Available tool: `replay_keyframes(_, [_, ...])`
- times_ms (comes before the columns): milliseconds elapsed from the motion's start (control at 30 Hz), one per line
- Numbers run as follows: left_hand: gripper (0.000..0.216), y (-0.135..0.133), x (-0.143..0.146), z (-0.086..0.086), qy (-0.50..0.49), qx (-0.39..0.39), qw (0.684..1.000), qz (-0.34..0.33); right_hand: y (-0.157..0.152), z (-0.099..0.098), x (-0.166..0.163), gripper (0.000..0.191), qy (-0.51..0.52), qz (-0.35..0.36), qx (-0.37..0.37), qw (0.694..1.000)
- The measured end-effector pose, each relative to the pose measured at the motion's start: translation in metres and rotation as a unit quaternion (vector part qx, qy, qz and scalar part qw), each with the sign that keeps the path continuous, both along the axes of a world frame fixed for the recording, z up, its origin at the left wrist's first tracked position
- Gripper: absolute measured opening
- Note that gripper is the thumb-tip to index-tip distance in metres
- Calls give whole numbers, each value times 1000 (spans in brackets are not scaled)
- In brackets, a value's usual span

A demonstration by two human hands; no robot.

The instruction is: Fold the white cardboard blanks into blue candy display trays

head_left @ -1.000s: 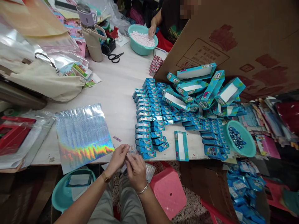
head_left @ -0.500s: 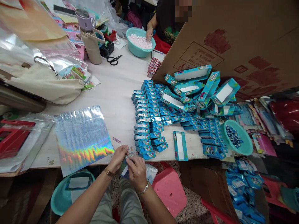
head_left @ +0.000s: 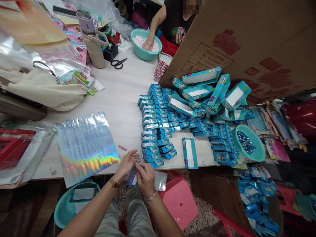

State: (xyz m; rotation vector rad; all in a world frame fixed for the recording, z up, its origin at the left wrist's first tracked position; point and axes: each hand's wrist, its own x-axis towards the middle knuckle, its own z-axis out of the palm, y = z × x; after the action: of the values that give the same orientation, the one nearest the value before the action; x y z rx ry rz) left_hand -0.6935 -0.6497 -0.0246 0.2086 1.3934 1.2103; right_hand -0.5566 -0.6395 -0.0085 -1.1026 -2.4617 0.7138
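Observation:
At the front edge of the table my right hand (head_left: 145,177) pinches with thumb and forefinger at a shiny sheet. Its purplish part (head_left: 131,177) shows between my hands, and a silver part (head_left: 161,181) sticks out on the right. What lies exactly at the fingertips is too small to make out. Close beside it, my left hand (head_left: 128,164) has its fingers stretched out and apart, near the right fingertips. A large holographic silver sheet (head_left: 86,141) lies on the table to the left. A small printed strip (head_left: 122,148) rests just beyond my left hand.
Rows of small blue boxes (head_left: 150,126) stand right of my hands, with open blue display trays (head_left: 197,92) piled behind. A co-worker's hand (head_left: 148,44) is in a teal bowl (head_left: 144,54) of pale pieces. Scissors (head_left: 118,63) lie across the table; a pink stool (head_left: 180,202) stands below.
My left fingers have spread and lifted away from the pinch, while my right hand stays pinched. The co-worker's hand has reached deeper into the bowl, and their other hand has come into view.

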Motion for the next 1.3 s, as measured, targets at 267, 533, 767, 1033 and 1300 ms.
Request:
replay_keyframes(267, [57,5,-2,4,-18,-25,999,-7,8,8,1,22,-21,63,32,997])
replay_keyframes(533, [59,6,0,-1,-7,-33,999,-18,12,9,-3,16,-36,66,32,997])
replay_keyframes(767, [52,-2,-6,-20,8,-19,999,-26,13,29,0,15,14,12,-75,997])
replay_keyframes(1033, [49,-6,-11,-21,3,-33,999,-12,28,44,-2,21,3,14,-112,994])
replay_keyframes(1300, [51,0,-11,-6,-46,-50,998,2,7,17,-10,26,-93,79,-9,992])
